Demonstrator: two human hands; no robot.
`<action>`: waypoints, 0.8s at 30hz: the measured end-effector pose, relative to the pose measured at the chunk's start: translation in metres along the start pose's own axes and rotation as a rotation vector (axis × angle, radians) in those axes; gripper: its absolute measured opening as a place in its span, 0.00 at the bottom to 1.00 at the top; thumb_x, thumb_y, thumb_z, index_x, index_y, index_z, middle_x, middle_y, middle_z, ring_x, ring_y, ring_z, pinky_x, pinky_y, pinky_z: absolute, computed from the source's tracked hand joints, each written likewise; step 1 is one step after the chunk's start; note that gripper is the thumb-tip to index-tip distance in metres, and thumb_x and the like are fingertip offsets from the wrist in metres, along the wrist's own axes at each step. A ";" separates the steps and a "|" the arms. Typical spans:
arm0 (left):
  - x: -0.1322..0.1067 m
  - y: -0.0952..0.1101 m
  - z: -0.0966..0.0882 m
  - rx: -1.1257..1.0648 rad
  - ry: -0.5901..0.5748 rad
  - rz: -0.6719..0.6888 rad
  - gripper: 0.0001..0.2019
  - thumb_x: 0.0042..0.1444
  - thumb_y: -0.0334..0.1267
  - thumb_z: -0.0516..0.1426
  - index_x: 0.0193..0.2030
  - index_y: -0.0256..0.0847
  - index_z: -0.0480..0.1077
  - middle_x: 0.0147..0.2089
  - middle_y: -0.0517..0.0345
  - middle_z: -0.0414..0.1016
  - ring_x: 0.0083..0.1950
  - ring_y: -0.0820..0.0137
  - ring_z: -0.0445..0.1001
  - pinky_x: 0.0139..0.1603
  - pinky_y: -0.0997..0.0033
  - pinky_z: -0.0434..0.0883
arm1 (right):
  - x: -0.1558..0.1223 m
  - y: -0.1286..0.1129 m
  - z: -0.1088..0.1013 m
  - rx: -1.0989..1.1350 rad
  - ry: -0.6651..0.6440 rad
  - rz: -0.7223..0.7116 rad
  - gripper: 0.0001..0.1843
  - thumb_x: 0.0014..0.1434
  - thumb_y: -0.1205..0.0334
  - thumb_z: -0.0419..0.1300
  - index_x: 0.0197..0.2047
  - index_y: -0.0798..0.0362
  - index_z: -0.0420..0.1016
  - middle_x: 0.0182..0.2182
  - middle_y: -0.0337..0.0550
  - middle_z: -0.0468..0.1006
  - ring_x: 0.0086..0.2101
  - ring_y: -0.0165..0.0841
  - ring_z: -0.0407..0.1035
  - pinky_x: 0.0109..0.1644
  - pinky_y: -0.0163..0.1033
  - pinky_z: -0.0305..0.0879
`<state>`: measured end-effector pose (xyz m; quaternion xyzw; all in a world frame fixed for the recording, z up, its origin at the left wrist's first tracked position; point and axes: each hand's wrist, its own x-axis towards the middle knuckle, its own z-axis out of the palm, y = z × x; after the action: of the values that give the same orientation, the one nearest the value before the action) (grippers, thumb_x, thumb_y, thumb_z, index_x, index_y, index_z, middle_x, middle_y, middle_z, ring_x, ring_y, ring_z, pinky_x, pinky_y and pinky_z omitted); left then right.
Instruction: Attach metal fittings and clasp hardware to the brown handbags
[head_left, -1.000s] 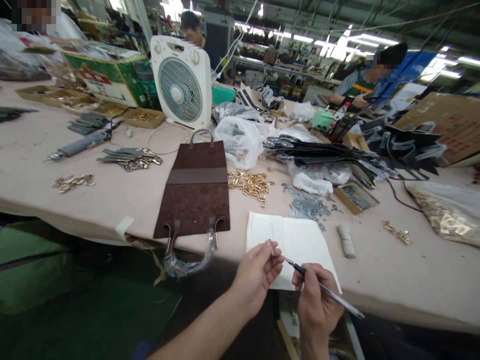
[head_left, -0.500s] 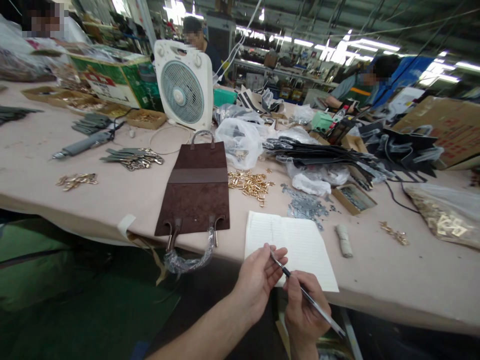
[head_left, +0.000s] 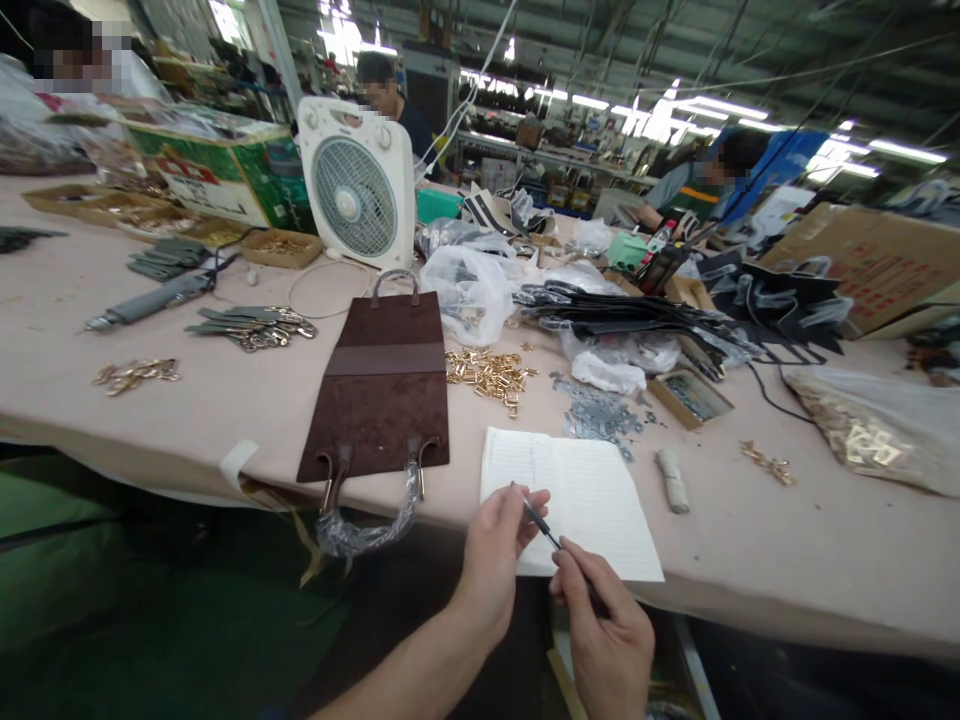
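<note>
My right hand [head_left: 607, 620] is closed around a slim pen [head_left: 541, 522] with a black grip section. The pen slants up and left, and its back end is hidden by my right hand. My left hand [head_left: 491, 555] is at the tip end, with thumb and fingers loosely closed around it. Beneath the hands, an open lined notebook [head_left: 592, 500] lies at the table's front edge, with faint marks on its left page. Left of it lies a dark brown bag panel [head_left: 386, 410], its plastic-wrapped handle [head_left: 367, 530] hanging over the edge.
Gold metal fittings [head_left: 491, 375] and grey metal plates [head_left: 600, 410] lie behind the notebook. A cloth roll [head_left: 673, 480] rests to its right. Farther back stand a white fan [head_left: 356, 190] and stacked black pieces [head_left: 622, 305]. Other people work beyond the table.
My left thumb and fingers have closed in around the pen's tip end. Both hands and the pen have moved slightly left in view, as has the whole scene.
</note>
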<state>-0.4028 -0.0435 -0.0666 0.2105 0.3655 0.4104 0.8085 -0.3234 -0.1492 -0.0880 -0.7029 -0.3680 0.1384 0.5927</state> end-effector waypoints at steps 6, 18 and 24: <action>-0.008 -0.002 0.001 0.075 -0.051 0.033 0.22 0.60 0.57 0.65 0.44 0.37 0.76 0.51 0.44 0.83 0.50 0.65 0.79 0.53 0.66 0.74 | 0.003 0.004 -0.005 -0.008 -0.028 0.070 0.17 0.64 0.48 0.66 0.47 0.52 0.85 0.28 0.41 0.79 0.26 0.32 0.72 0.31 0.36 0.72; -0.017 -0.083 -0.008 -0.065 -0.024 -0.588 0.22 0.53 0.47 0.73 0.48 0.34 0.78 0.50 0.43 0.83 0.41 0.69 0.82 0.43 0.73 0.77 | 0.067 0.040 -0.027 0.247 0.198 0.274 0.29 0.63 0.41 0.64 0.57 0.55 0.77 0.34 0.41 0.79 0.30 0.30 0.71 0.33 0.35 0.70; -0.006 -0.101 0.013 -0.092 0.025 -0.454 0.19 0.58 0.43 0.68 0.52 0.33 0.77 0.49 0.41 0.84 0.39 0.63 0.84 0.43 0.68 0.79 | 0.087 0.034 -0.021 0.083 0.133 0.213 0.32 0.64 0.39 0.61 0.59 0.56 0.77 0.35 0.44 0.82 0.33 0.34 0.75 0.39 0.40 0.74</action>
<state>-0.3436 -0.1067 -0.1205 0.0807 0.3943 0.2367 0.8843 -0.2383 -0.1062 -0.0937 -0.7204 -0.2451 0.1689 0.6265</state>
